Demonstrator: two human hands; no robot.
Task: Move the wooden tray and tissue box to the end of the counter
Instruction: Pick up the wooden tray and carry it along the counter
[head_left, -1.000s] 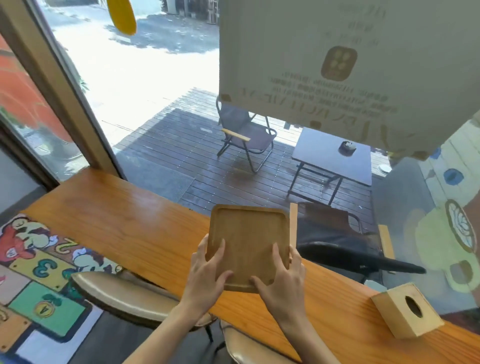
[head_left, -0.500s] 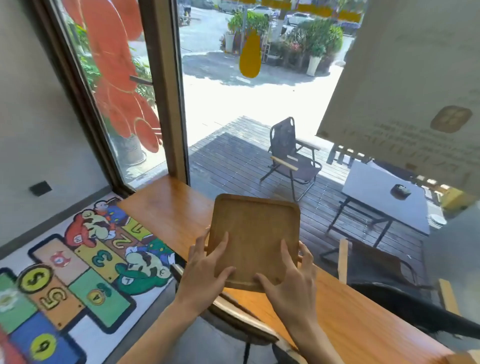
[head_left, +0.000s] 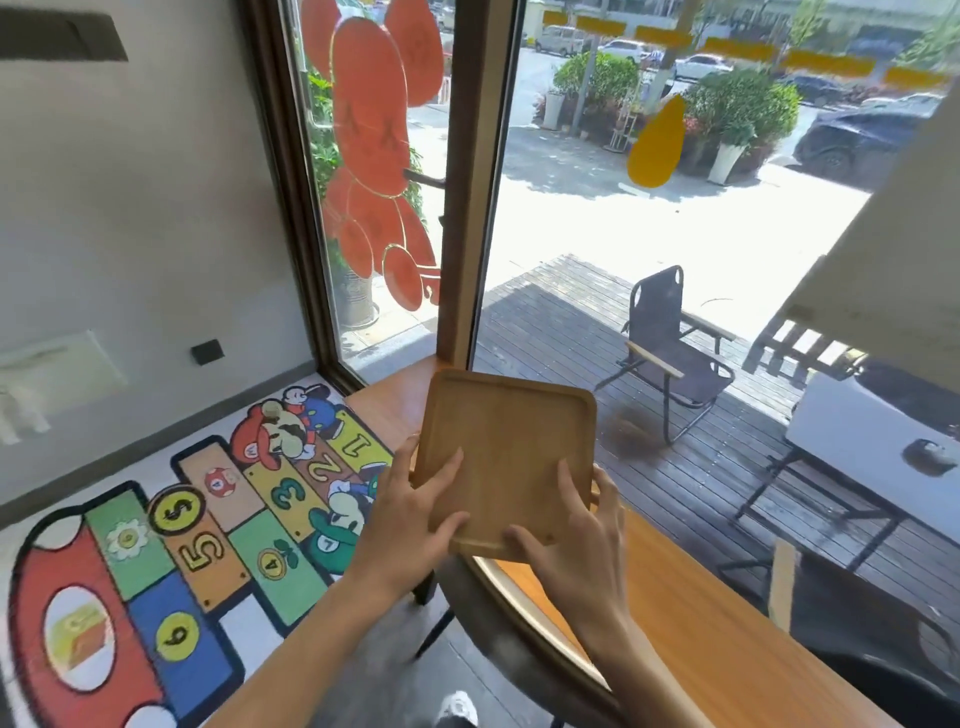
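Note:
A square wooden tray (head_left: 506, 449) with a raised rim is held in the air, tilted, above the left end of the orange wooden counter (head_left: 691, 618). My left hand (head_left: 410, 512) grips its near left edge, thumb on top. My right hand (head_left: 576, 540) grips its near right edge, thumb on top as well. The counter's left end (head_left: 387, 405) meets the window frame just beyond the tray. The tissue box is out of view.
A round stool seat (head_left: 498, 618) stands under the counter's edge below my hands. A colourful hopscotch rug (head_left: 171, 540) covers the floor to the left. A window post (head_left: 475, 182) rises at the counter's end. Outside are a folding chair (head_left: 670, 353) and a table (head_left: 872, 441).
My view has swung left along the counter, and both hands have carried the tray with it to the counter's left end. The tissue box has dropped out of view on the right.

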